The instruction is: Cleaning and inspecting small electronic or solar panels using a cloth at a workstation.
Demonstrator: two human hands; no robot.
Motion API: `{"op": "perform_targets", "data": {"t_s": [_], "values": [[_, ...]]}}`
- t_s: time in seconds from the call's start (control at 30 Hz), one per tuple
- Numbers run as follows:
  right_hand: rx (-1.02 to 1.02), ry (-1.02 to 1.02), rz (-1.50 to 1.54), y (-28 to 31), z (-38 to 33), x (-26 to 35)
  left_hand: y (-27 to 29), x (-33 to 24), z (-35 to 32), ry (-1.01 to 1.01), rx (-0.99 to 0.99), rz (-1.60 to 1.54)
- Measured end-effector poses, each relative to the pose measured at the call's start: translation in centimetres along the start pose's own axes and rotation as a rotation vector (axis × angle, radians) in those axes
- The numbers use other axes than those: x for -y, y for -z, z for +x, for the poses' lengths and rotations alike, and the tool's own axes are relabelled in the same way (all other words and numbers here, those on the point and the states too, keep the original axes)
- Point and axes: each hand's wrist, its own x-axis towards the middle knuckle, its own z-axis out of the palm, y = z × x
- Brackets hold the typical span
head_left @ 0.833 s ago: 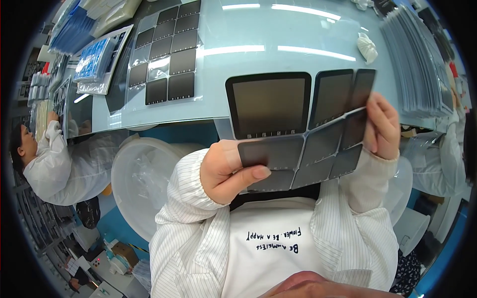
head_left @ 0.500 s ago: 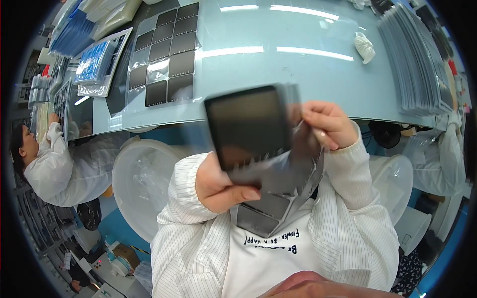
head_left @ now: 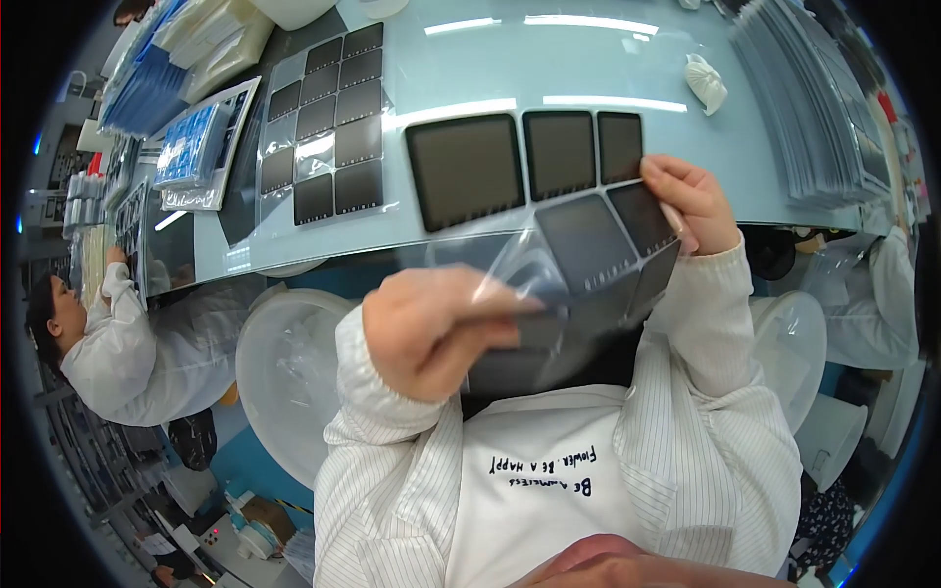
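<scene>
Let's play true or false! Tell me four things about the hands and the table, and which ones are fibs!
1. The right hand grips the held panel sheet by its edge. True.
2. The left hand rests on the table. False: it is at the held panel sheet's clear film.
3. A second sheet with dark panels lies on the table. True.
4. The crumpled white bundle lies at the table's left. False: it lies toward the right.

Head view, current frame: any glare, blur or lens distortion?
Head view: white light streaks glare off the table; head view: left hand and the nearby part of the dark-panelled sheet are blurred, right hand sharper; head view: fisheye bends the table's front edge, corners go black.
</scene>
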Motion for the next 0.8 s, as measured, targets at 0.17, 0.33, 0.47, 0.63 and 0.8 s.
{"op": "perform_targets", "data": {"t_s": [0.17,0.33,0.47,0.63,0.8], "values": [[-0.189,0.154,0.125,2.7,-0.5,-0.6,-0.4,-0.1,0.5,0.208,-0.059,0.125],[-0.656,0.251,0.159,-3.6,-0.8,1.1,-0.6,0.0,0.9,0.233,-0.126,0.017],[-0.303,0.352,0.122,-1.0,-2.6,1.1,-0.3,1.1,0.2,0.114,-0.061,0.012],[-0.572,0.522,0.110,-4.5,-3.3,1.4,-1.8,1.8,0.7,0.030,-0.387,-0.105],[-0.390,0.647,0.074,-2.8,-3.7,0.7,-0.3,3.1,0.0,0.090,-0.239,0.006]]}}
